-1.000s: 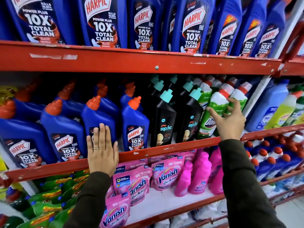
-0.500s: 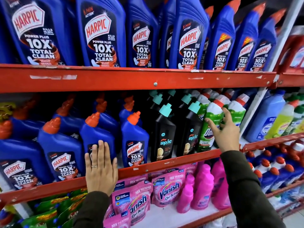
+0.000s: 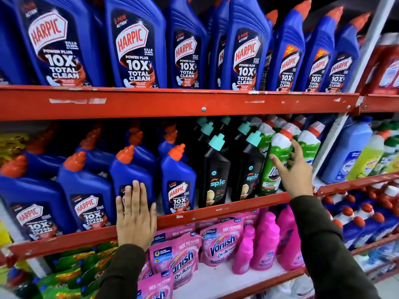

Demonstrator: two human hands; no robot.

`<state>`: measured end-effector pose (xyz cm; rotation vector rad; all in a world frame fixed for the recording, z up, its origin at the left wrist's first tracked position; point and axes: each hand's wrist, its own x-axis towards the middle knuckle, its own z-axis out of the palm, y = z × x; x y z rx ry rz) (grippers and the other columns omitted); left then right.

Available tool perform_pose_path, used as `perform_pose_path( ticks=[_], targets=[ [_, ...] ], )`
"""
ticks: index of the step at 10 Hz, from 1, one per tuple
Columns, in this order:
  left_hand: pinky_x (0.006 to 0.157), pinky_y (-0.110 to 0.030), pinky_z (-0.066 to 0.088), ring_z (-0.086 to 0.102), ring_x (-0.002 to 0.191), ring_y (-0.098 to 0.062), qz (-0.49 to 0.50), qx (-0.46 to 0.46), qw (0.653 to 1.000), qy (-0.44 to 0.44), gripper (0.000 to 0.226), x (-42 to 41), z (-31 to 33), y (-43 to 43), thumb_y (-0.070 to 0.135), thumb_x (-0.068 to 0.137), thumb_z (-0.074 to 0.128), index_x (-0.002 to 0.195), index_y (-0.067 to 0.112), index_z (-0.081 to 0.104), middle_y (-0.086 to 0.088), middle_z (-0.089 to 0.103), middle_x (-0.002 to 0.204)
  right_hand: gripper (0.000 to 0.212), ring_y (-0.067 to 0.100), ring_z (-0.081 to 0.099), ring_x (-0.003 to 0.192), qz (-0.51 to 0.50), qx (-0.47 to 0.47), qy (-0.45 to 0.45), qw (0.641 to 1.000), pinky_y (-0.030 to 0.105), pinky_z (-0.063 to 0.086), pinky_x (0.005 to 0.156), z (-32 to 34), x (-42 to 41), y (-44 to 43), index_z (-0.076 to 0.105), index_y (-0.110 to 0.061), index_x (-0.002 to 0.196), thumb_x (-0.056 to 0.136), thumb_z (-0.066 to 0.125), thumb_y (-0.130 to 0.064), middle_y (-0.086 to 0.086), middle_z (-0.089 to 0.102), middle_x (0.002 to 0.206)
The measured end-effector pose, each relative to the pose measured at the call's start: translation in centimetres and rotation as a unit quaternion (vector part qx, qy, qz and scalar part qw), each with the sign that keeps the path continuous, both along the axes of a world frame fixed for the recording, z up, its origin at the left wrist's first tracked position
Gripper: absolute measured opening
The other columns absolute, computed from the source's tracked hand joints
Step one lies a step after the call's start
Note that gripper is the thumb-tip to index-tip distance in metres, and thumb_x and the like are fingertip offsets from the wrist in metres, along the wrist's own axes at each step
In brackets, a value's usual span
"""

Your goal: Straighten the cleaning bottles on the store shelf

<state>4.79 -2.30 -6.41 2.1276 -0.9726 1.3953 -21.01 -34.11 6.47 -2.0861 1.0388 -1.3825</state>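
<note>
Your right hand [image 3: 294, 169] has shifted slightly up the green bottle [image 3: 273, 167], fingers spread around it, centre-right | left hand [image 3: 135, 214] flat, open against blue Harpic bottle [image 3: 131, 175], lower centre.

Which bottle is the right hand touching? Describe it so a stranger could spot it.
Find the middle red shelf. Right of the black bottles stands a green bottle, where the right hand rests. Unlike its dark neighbours, it has a white shoulder and red cap.

Left hand [image 3: 136, 214] covering a blue Harpic bottle's label [image 3: 126, 190], top-shelf bottles [image 3: 133, 46] cropped above
</note>
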Motion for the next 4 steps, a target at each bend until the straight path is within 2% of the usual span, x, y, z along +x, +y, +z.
perform_pose_path(
  ticks=[1,2,3,4],
  targets=[
    [0.129,-0.046,-0.003,-0.01,0.158,-0.025,0.01,0.013,1.0,0.006,0.078,-0.2,0.3,0.2,0.032,0.1,0.037,0.162,0.002,-0.001,-0.012,-0.011,0.17,0.082,0.04,0.057,0.13,0.021,-0.007,-0.008,1.0,0.049,0.048,0.108,-0.8,0.1,0.9,0.02,-0.02,0.164,0.1,0.067,-0.039,0.031,0.058,0.139],
    [0.129,-0.045,-0.004,-0.01,0.158,-0.026,0.021,0.021,0.999,0.019,0.076,-1.0,0.6,0.2,0.033,0.101,0.035,0.161,0.0,0.003,-0.013,-0.012,0.17,0.076,0.028,0.036,0.151,0.028,-0.039,-0.03,0.998,0.048,0.034,0.125,-2.4,-0.3,2.0,0.018,-0.016,0.163,0.104,0.062,-0.033,0.015,0.03,0.165],
    [0.129,-0.045,-0.002,-0.006,0.158,-0.028,0.038,0.033,0.998,0.048,0.071,-2.8,1.1,0.9,0.034,0.101,0.034,0.157,-0.005,0.014,-0.016,-0.007,0.17,0.069,0.024,0.032,0.15,0.034,-0.057,-0.047,0.997,0.039,0.028,0.125,-3.6,-1.1,3.8,0.022,-0.02,0.16,0.104,0.06,-0.032,0.01,0.026,0.162],
    [0.129,-0.045,0.002,0.006,0.158,-0.032,0.031,0.02,0.998,0.053,0.072,-5.6,1.6,0.5,0.038,0.102,0.029,0.158,-0.004,0.013,-0.019,-0.001,0.169,0.067,0.019,0.03,0.149,0.055,-0.104,-0.029,0.993,0.038,0.027,0.125,-4.3,-1.7,5.4,0.026,-0.017,0.158,0.103,0.061,-0.033,0.007,0.026,0.16]
  ],
)
